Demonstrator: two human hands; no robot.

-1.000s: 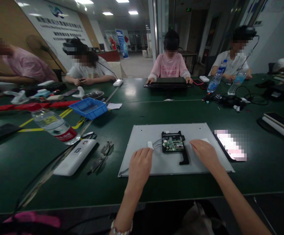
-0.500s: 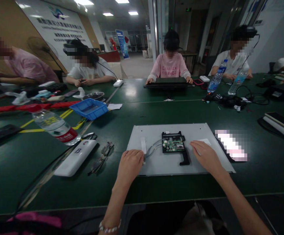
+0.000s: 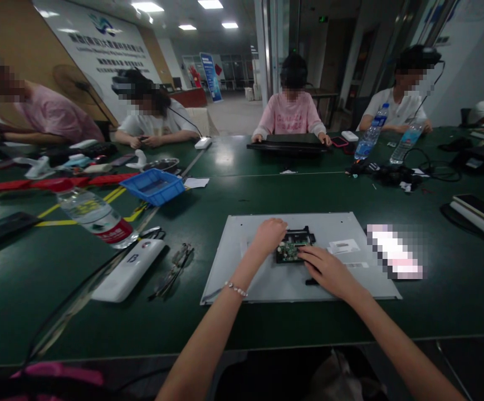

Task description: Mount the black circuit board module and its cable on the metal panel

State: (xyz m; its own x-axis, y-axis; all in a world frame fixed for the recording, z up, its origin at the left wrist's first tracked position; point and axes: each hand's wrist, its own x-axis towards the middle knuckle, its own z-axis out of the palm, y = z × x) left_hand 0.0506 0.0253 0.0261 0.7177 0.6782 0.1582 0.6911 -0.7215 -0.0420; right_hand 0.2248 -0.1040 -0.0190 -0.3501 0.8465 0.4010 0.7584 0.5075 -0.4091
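Circuit board (image 3: 288, 252) sits mounted in its black bracket (image 3: 305, 230) on the grey panel (image 3: 233, 262); left hand (image 3: 270, 235) and right hand (image 3: 327, 270) meet on it, grip unclear

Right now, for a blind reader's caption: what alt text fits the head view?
The left hand and right hand touch a small green circuit board on a grey panel lying on a dark green table. Several other people sit across it.

The left hand (image 3: 270, 236) is being brought from the grey panel's (image 3: 233, 270) near edge up to the circuit board (image 3: 288, 252); the right hand (image 3: 325, 270) is being slid leftward onto it.
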